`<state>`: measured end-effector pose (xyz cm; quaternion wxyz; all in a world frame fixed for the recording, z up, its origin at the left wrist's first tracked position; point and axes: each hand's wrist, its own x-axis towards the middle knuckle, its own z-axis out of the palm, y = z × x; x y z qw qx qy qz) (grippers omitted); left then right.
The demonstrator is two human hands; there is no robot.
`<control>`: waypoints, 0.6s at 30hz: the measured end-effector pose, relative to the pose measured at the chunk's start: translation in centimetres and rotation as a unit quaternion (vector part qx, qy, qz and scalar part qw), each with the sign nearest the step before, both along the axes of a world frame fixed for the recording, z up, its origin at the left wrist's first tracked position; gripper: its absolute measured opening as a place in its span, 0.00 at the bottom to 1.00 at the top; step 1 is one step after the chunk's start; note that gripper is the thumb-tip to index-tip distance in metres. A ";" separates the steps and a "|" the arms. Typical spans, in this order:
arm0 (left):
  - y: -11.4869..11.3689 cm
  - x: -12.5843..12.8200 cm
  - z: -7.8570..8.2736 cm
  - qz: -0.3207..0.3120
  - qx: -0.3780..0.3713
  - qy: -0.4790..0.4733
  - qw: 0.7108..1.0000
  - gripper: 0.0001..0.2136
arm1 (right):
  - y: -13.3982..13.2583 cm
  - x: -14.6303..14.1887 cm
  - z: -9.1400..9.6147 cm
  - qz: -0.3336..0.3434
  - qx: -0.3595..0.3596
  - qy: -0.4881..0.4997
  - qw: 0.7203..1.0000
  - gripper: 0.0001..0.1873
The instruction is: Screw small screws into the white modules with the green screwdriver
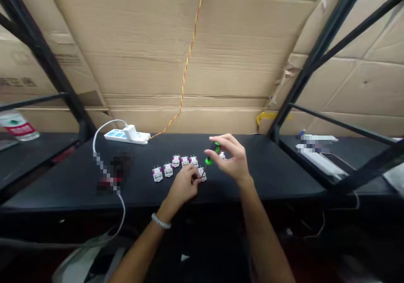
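My right hand (232, 158) pinches the green and black handle of a small screwdriver (211, 158), whose tip points down at a small white and magenta part (202, 173). My left hand (184, 186) is closed, its fingers pressed on that same part on the black table (271, 177). Several more white and magenta parts (176, 161) lie in a curved row just left of my hands, the leftmost part (157, 174) nearest the table's front. A beaded bracelet (160, 221) circles my left wrist.
A white power strip (126, 136) with a plugged adapter and white cable (96, 144) lies at the back left. A red-yellow twisted wire (186, 68) hangs down the cardboard wall. Black frame bars (303, 81) stand on both sides. A blurred dark object (115, 173) sits left.
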<state>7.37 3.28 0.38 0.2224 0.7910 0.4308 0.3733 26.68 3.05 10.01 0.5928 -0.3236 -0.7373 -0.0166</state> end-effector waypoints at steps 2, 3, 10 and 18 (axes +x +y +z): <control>0.0 0.0 0.0 0.000 -0.011 0.004 1.000 0.09 | 0.2 -0.1 0.0 -0.003 0.004 -0.001 1.000 0.14; 0.0 0.0 0.0 0.000 -0.016 0.007 1.000 0.08 | 0.2 -0.1 0.1 -0.004 0.001 -0.001 1.000 0.14; -0.3 0.0 0.5 -0.015 -0.012 0.017 1.000 0.09 | 0.4 0.0 -0.2 0.006 -0.019 -0.019 1.000 0.15; 0.1 0.0 0.0 -0.018 0.005 0.022 1.000 0.09 | 0.5 0.3 -0.9 -0.012 -0.052 0.002 0.999 0.16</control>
